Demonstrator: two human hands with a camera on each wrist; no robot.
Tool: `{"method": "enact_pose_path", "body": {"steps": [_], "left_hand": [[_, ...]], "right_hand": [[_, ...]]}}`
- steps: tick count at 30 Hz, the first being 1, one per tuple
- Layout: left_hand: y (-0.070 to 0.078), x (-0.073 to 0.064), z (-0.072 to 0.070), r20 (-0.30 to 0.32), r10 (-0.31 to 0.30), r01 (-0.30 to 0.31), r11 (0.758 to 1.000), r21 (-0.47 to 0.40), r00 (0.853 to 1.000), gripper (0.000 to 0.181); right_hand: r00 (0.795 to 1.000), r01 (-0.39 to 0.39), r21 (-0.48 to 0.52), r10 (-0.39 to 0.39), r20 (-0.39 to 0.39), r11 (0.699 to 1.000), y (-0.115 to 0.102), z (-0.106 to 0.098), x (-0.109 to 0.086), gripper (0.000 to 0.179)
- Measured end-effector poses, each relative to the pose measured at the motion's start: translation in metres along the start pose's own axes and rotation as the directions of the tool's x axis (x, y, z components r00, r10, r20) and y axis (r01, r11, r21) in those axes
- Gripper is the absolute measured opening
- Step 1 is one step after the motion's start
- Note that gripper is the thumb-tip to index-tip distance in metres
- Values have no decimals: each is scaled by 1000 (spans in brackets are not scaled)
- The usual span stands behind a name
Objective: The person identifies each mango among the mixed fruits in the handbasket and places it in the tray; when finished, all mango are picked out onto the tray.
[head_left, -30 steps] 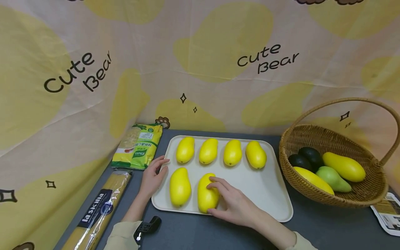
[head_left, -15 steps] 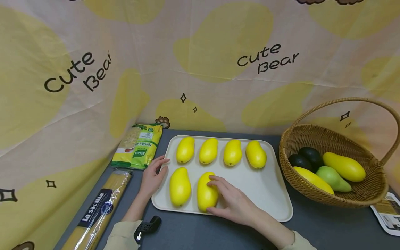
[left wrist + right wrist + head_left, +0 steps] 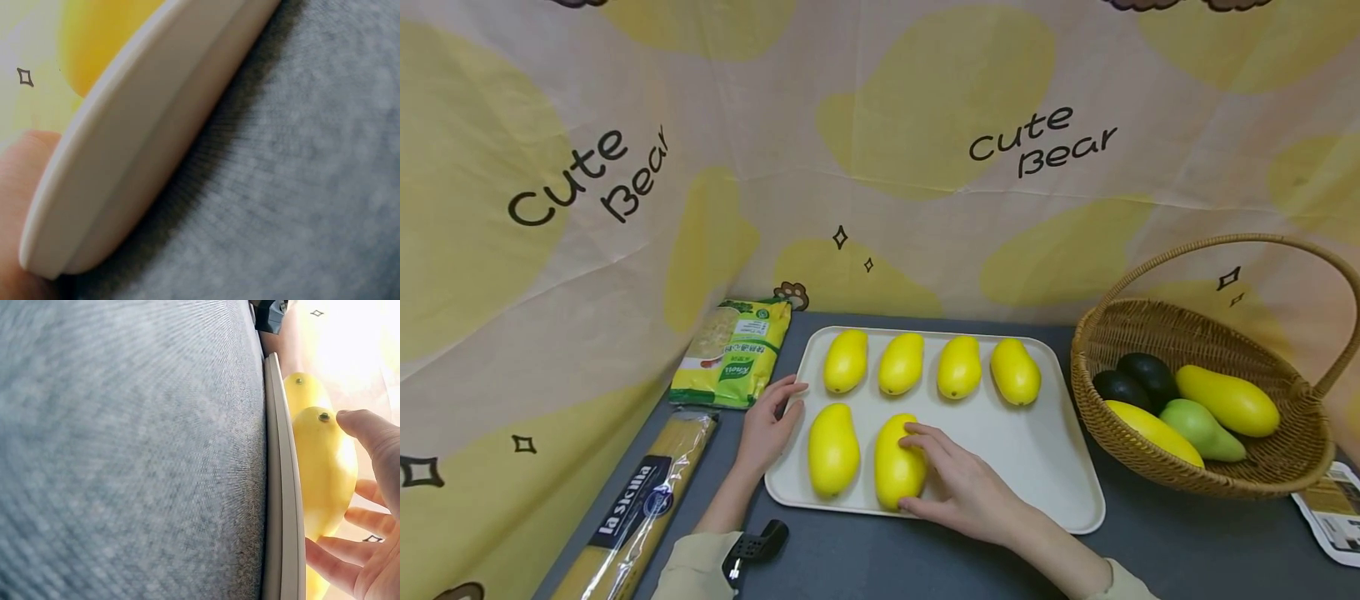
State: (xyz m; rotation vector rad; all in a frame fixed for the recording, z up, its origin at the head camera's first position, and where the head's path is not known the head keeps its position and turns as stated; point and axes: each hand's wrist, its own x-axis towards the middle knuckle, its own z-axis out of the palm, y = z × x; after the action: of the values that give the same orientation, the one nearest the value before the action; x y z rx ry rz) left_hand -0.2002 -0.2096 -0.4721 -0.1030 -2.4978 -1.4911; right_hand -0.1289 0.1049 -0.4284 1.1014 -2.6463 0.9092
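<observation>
My right hand curves round a yellow mango in the front row of the white tray. Its thumb lies at the mango's near end and its fingertips on the upper right side. In the right wrist view, the mango stands between the thumb and the fingers. My left hand rests at the tray's left rim, fingers reaching over it. Another mango lies between the hands. Several more, such as the mango at the far left, form a back row.
A wicker basket at the right holds a green pear, dark avocados and yellow mangoes. At the left lie a yellow-green Knorr bag and a spaghetti pack. A printed cloth hangs behind. A flat white-edged device shows at the right edge.
Almost nothing differs. My right hand and the mango under it have shifted very slightly left. The left hand stays at the tray's rim.
</observation>
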Motion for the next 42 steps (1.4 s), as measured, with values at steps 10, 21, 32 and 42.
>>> {"method": "enact_pose_path", "body": {"steps": [10, 21, 32, 42], "left_hand": [[-1, 1, 5, 14, 1, -1, 1000, -3, 1000, 27], [-6, -1, 2, -4, 12, -12, 1000, 11, 1000, 27], [-10, -2, 0, -21, 8, -7, 1000, 30, 1000, 27], [-9, -3, -2, -25, 1, 0, 999, 43, 1000, 27]], "right_hand": [[974, 66, -45, -75, -215, 997, 2, -12, -6, 25], [963, 123, -87, -140, -229, 989, 10, -61, -16, 21], [968, 98, -293, -159, -193, 951, 19, -132, -39, 28], [970, -186, -470, 238, 52, 863, 57, -231, -53, 22]]}}
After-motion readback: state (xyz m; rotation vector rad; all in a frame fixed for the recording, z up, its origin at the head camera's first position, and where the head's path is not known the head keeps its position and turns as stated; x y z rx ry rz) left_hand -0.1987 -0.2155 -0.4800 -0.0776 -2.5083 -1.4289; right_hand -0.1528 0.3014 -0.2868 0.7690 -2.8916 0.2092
